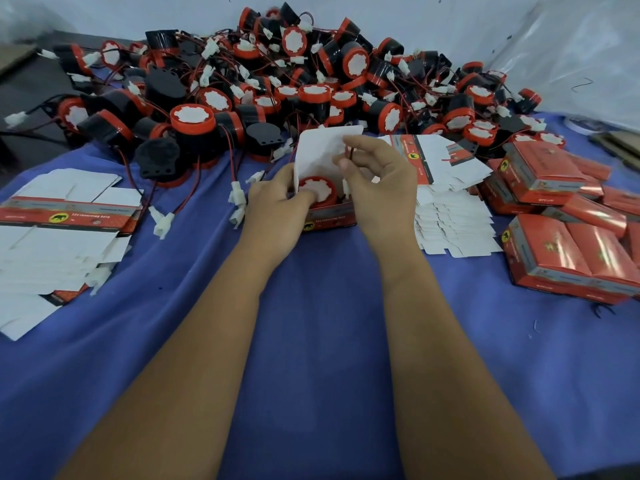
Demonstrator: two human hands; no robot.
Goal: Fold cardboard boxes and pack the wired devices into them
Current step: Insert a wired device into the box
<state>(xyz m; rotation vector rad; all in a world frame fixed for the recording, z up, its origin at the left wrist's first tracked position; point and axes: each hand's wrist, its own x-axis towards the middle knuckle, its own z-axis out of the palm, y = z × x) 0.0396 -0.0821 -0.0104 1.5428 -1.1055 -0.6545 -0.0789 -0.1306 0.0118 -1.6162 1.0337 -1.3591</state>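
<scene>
Left hand (277, 199) pressing round red-and-black wired device (317, 192) down into red cardboard box (330, 216); right hand (375, 174) pinching thin wire (349, 154) above, likely for tucking inside.

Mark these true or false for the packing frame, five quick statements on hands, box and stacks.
1. A red and black device already sits in the open box. True.
2. The right hand rests flat on the blue cloth. False: it is raised over the box and pinches the device's wire.
3. The box lid flap is closed. False: it stands upright behind the device.
4. Closed red boxes are stacked to the right. True.
5. The left hand holds a flat unfolded carton. False: it holds the box's left side; flat cartons lie untouched at left.
</scene>
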